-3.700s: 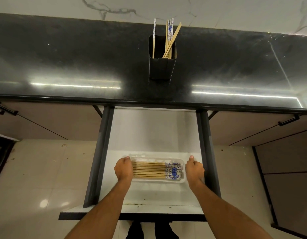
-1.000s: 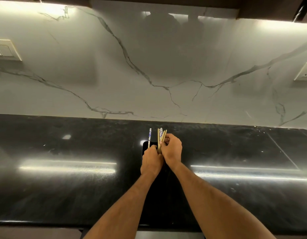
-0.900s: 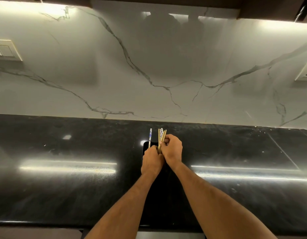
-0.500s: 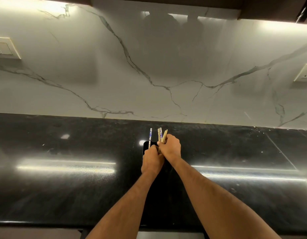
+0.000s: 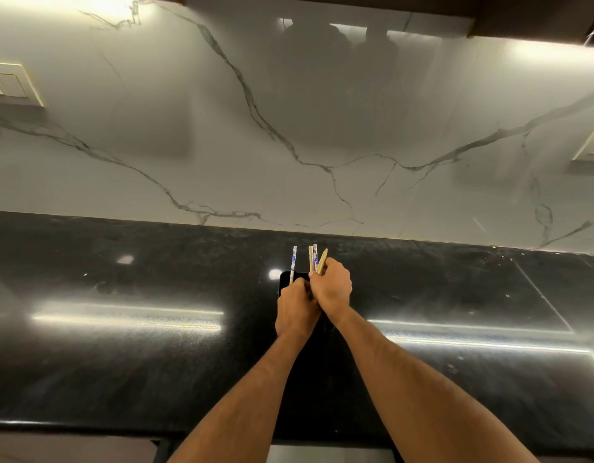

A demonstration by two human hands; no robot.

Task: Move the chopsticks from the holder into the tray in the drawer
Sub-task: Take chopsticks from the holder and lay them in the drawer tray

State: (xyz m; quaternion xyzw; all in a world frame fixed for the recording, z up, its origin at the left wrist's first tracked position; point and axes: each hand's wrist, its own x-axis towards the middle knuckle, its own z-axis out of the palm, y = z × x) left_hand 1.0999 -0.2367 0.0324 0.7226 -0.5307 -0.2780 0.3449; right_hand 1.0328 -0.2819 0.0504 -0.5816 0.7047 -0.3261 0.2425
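Nearest the camera, both forearms reached forward across the dark worktop [image 5: 121,329] and met over the holder [image 5: 283,279], a black box that showed only as a corner just left of the left hand [image 5: 297,312]. That hand sat nearer, its fingers curled at the holder's mouth; whether they gripped the rim or the lower shafts was hidden by the knuckles. Just beyond it and touching it, the right hand [image 5: 332,285] was closed round a small bundle of chopsticks [image 5: 317,260], whose ends stuck up past its fingers. A single blue-patterned chopstick [image 5: 293,262] stood apart, just left of the bundle, above the left hand's knuckles and seemingly not held by either hand.

The sticks' long axis ran upright, away from the hands and toward the marble wall [image 5: 288,128] behind. So the lift would probably have to go straight along that axis, clear of the holder. The drawer and its tray lay out of view.
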